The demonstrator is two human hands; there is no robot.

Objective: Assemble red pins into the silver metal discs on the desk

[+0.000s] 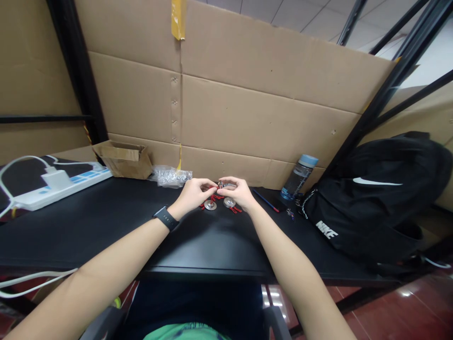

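Over the far middle of the black table point(198, 248), my left hand point(194, 194) and my right hand point(240, 192) meet almost fingertip to fingertip. Thumb and fingers of both are pinched together on a thin red cord point(214, 196). A shiny bit of metal shows between the right fingers, too small to make out. Just below the fingertips are two small round metal discs, like finger cymbals: a left disc point(210, 205) and a right disc point(230, 202). Red cord ends trail from both discs. My fingers partly cover the cords.
Behind stands a cardboard wall point(240, 118). Leftward are crumpled clear plastic point(172, 176), an open cardboard box point(129, 163) and a white power strip point(38, 196). Rightward are a blue pencil point(265, 200), a water bottle point(299, 177) and a black backpack point(382, 198).
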